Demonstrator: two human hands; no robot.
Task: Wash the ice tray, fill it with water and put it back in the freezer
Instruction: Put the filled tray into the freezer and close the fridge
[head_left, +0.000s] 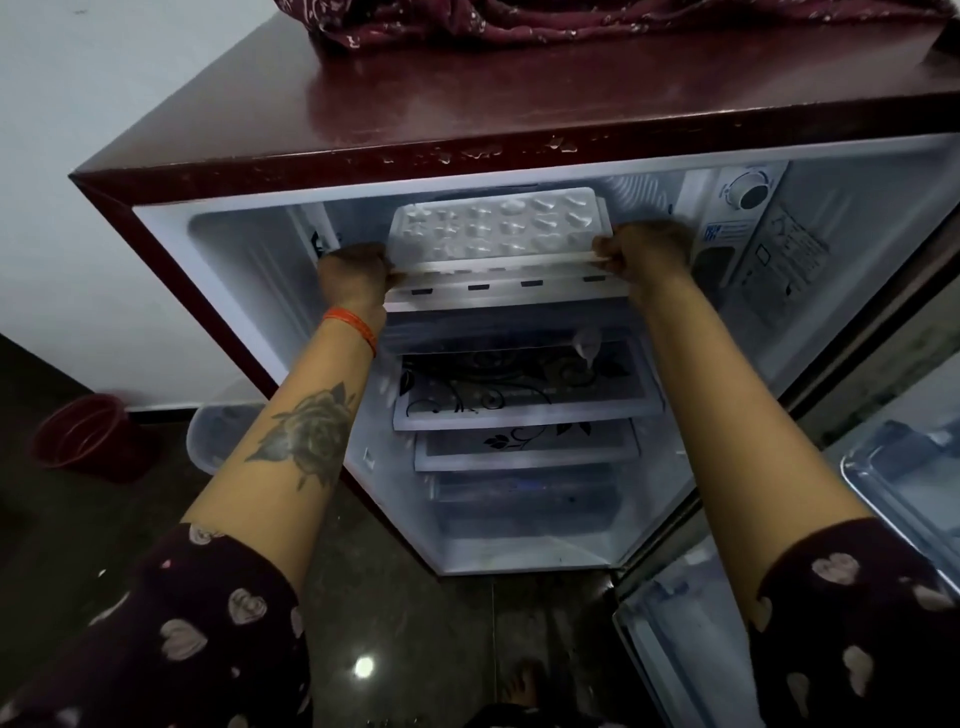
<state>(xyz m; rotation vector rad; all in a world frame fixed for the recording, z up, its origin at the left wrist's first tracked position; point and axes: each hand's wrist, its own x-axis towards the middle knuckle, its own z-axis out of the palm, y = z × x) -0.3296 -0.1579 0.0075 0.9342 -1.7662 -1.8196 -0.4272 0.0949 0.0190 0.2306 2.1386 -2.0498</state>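
tray: we see the white plastic ice tray with moulded shaped cells (496, 226) at the mouth of the freezer compartment (249, 244) at the top of the open maroon single-door fridge (363, 119), sitting above the slotted white freezer ledge (506, 286)
left hand: our left hand (356, 273) grips the tray's left end, fingers curled round the near-left corner
right hand: our right hand (639, 249) grips the right end, fingers curled on the near-right corner
axis: tray's long axis runs left-right across the opening, one hand on each short end, both about equally near; the cells face up and towards us
direction: the compartment lies straight ahead of the fingers, beyond the tray
water: we can't tell if the cells hold water, too pale and blurred
stage: our guess only, either lifting it out for washing or sliding it back in; this frame doesn't settle which
risk: if filled, any tilt along the long axis would spill; keep both ends level
other: patterned glass shelves (524, 387) below, red plastic bucket (91, 434) on the floor left, orange wrist thread (356, 325) on our left wrist
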